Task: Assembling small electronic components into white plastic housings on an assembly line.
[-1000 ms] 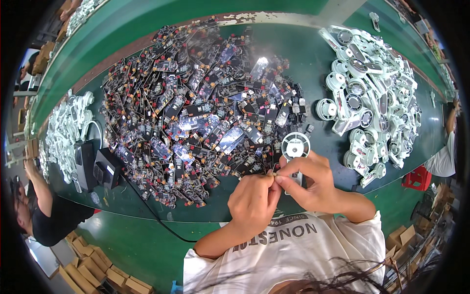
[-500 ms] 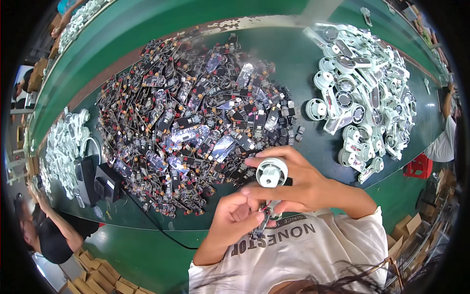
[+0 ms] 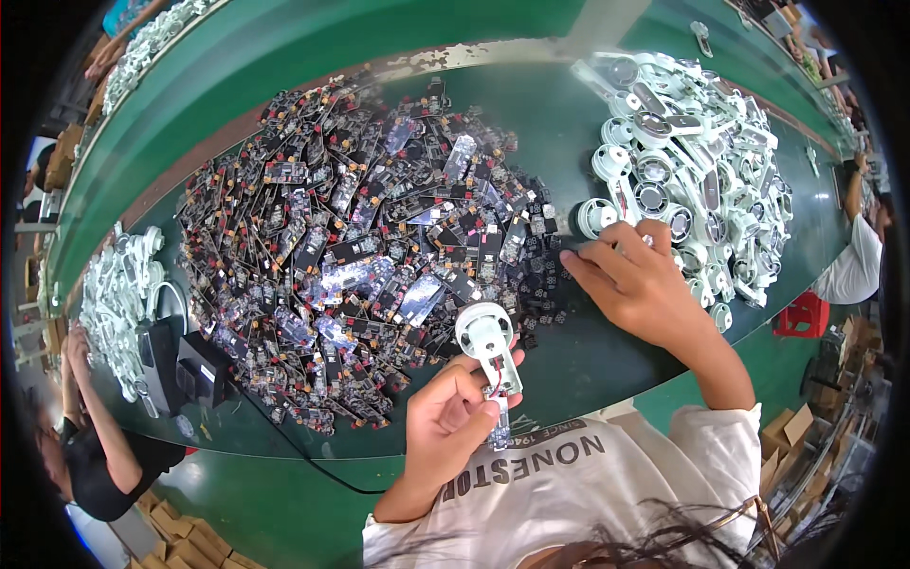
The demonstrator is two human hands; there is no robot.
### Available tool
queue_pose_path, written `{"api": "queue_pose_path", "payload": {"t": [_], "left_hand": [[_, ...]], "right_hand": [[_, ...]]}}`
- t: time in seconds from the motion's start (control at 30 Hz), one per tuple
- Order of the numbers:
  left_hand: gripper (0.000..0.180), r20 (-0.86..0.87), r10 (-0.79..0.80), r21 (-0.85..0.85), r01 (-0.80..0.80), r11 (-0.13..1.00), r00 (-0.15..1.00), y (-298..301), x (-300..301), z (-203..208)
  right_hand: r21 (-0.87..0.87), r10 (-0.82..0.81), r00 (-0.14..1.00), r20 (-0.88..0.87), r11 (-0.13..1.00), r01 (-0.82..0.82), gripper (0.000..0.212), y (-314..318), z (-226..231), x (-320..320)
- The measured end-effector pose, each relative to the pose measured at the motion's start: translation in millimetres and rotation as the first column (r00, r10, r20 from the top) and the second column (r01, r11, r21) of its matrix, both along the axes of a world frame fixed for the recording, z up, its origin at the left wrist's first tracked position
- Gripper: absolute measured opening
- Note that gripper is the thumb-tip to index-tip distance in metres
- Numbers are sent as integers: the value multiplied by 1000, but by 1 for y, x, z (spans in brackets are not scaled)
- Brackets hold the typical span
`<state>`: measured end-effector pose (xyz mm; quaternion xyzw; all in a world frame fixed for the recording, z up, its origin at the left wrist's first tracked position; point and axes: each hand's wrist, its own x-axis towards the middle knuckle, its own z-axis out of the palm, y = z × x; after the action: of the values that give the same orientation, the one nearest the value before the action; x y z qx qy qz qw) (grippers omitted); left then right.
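My left hand (image 3: 444, 410) grips a white plastic handheld-fan housing (image 3: 485, 327), round end up, near the table's front edge. A small circuit board (image 3: 500, 432) sits at the housing's lower end by my thumb, and thin red wires show inside the handle. Over the table to the right, my right hand (image 3: 645, 289) is stretched out with its fingers apart and bent. Its fingertips are beside small black cube-shaped parts (image 3: 542, 270) at the pile's right edge. Nothing shows in these fingers; the thumb is hidden.
A large pile of circuit boards (image 3: 332, 237) covers the table's middle. White fan housings (image 3: 701, 180) are heaped at right, more (image 3: 118, 303) at left beside black boxes (image 3: 161, 365). A black cable (image 3: 303, 457) crosses the front edge. Another person (image 3: 100, 446) works at far left.
My right hand has let go of the fan housing and moved right and up to the black parts. The housing, still in my left hand, has turned so its handle and wires show.
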<state>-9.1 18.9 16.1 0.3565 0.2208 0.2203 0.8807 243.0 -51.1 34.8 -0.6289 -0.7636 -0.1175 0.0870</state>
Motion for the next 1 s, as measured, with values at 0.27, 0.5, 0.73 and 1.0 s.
{"api": "queue_pose_path", "payload": {"t": [0.27,0.5,0.73,1.0], "left_hand": [[15,-24,-28,-15,28,999,999,2,-3,-6],[14,-13,28,-67,-29,997,1000,0,1,-6],[14,-22,111,-16,-112,994,994,-6,0,-7],[16,-92,164,29,-162,986,982,-8,2,-7]], "right_hand": [[24,44,998,43,999,-45,15,6,-6,7],[-1,-43,604,-795,997,71,25,-3,3,-24],[-181,-180,20,-984,975,-132,15,-1,-13,-54],[-14,68,481,-874,986,-165,22,-3,-14,-58]]}}
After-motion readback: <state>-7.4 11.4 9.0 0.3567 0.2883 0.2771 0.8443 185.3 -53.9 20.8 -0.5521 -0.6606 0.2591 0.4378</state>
